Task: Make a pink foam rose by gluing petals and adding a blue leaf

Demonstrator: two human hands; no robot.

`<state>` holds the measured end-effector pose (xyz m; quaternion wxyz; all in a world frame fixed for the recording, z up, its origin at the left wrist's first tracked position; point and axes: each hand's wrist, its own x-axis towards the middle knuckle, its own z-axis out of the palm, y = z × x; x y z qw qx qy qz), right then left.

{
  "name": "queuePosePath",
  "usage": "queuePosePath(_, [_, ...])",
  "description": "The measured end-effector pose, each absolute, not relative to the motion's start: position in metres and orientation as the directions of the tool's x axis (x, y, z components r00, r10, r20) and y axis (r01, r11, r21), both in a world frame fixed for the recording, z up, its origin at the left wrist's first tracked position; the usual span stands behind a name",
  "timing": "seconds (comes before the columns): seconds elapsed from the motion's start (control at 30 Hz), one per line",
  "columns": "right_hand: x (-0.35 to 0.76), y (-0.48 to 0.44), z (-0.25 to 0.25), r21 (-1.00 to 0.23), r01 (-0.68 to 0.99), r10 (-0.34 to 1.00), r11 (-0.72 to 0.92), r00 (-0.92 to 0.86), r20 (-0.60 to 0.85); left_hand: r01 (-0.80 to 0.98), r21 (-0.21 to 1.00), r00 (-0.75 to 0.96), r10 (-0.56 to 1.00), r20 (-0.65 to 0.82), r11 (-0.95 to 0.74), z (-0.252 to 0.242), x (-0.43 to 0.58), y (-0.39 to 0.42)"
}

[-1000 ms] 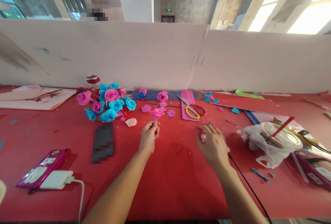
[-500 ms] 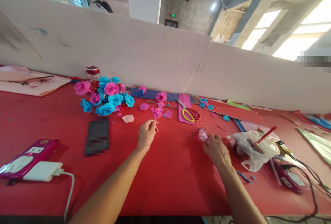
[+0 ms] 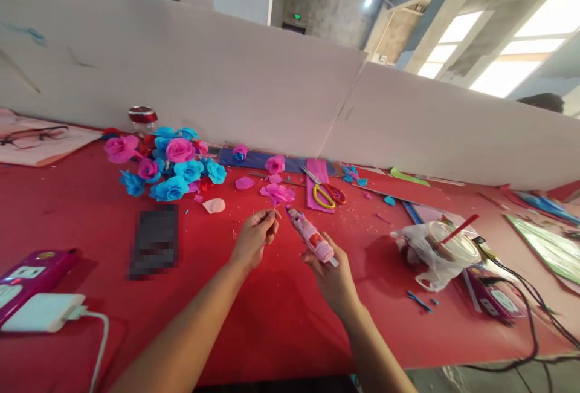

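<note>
My left hand (image 3: 257, 237) is closed in a pinch on the thin stem of a pink paper flower (image 3: 281, 194), whose petals spread just beyond my fingertips. From below, my right hand (image 3: 333, 272) grips a pink glue gun (image 3: 312, 236) with a printed body; a pale stick pokes out of its rear end. Its narrow tip points toward the flower and sits close beside the stem; I cannot tell whether they touch. Loose petals lie around, among them a pink petal (image 3: 244, 183) and a pale one (image 3: 214, 205). Scissors (image 3: 324, 192) with yellow and red handles rest on a pink paper strip (image 3: 317, 169).
A bunch of blue and pink paper flowers (image 3: 174, 166) stands at left, near a phone-like dark slab (image 3: 156, 239) and a magenta power strip (image 3: 34, 272). At right are a bagged cup (image 3: 453, 242) and another power strip (image 3: 493, 296) with cables. A white partition (image 3: 226, 84) runs behind.
My right hand has lifted the glue gun off the table and brought it left, beside the flower. My left hand still pinches the stem, and the flower's petals now look more spread. The view has shifted slightly.
</note>
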<state>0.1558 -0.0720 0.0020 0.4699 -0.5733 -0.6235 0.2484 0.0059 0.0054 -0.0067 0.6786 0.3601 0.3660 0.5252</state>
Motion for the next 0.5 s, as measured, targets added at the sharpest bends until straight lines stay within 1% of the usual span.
queuePosePath(0.17, [0.1508, -0.0648, -0.0002, -0.861, 0.454, 0.948, 0.229, 0.098, 0.304, -0.457, 0.855, 0.222, 0.962, -0.159, 0.247, -0.0033, 0.006, 0.0024])
queuePosePath(0.3, [0.149, -0.0646, -0.0013, -0.867, 0.438, 0.948, 0.238, 0.09, 0.306, -0.468, 0.847, 0.227, 0.96, -0.163, 0.254, -0.0036, 0.0062, 0.002])
queuePosePath(0.5, [0.1487, -0.0682, -0.0025, -0.854, 0.47, 0.947, 0.224, 0.102, 0.304, -0.47, 0.847, 0.214, 0.963, -0.161, 0.246, -0.0037, 0.0061, 0.0032])
